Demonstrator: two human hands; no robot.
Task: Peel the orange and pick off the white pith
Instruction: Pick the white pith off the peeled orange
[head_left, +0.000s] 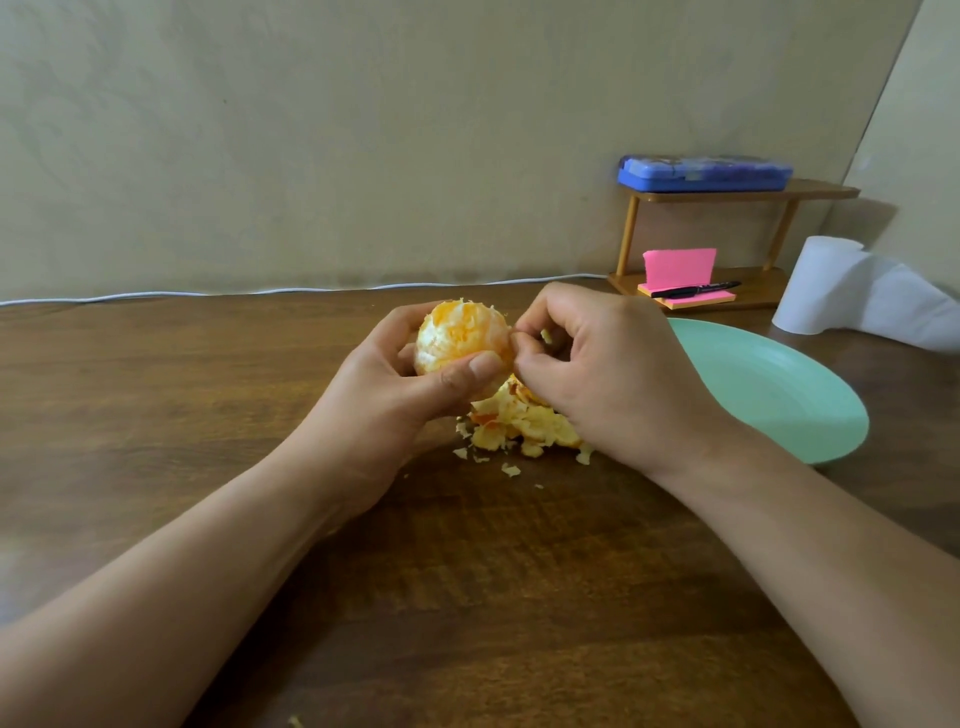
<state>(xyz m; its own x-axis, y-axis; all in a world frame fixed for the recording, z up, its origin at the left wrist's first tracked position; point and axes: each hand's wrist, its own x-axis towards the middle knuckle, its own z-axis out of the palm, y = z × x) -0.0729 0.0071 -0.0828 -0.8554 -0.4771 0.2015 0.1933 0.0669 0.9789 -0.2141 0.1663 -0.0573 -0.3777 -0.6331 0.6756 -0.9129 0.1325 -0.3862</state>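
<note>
Two hands raised over tabletop: my left hand curls round peeled orange, thumb across its front; my right hand pinches pith at orange's right side. Peel pile lies beneath on tabletop, green plate just right.

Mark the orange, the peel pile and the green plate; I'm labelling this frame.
orange (460, 332), head view, on its bare peeled top.
peel pile (519, 426), head view, middle of the heap.
green plate (769, 384), head view, bare inner surface.
</note>
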